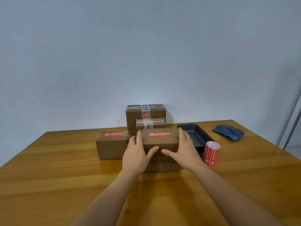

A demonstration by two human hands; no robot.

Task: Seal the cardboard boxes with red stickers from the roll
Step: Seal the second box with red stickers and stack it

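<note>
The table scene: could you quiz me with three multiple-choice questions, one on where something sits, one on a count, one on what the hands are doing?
1. Where does the sticker roll stand?
A. Inside the dark tray
B. On the table, at the near end of the tray
C. On top of the left box

2. How many cardboard boxes are in view?
A. Two
B. Six
C. Four

3. What are the two hands doing?
A. Holding the front box from both sides
B. Peeling a sticker off the roll
C. Folding the blue cloth

Answers:
1. B: the roll stands upright on the table, just this side of the dark tray.
2. C: the front box, one to its left, two stacked behind.
3. A: left hand and right hand each have a grip on one side of it.
</note>
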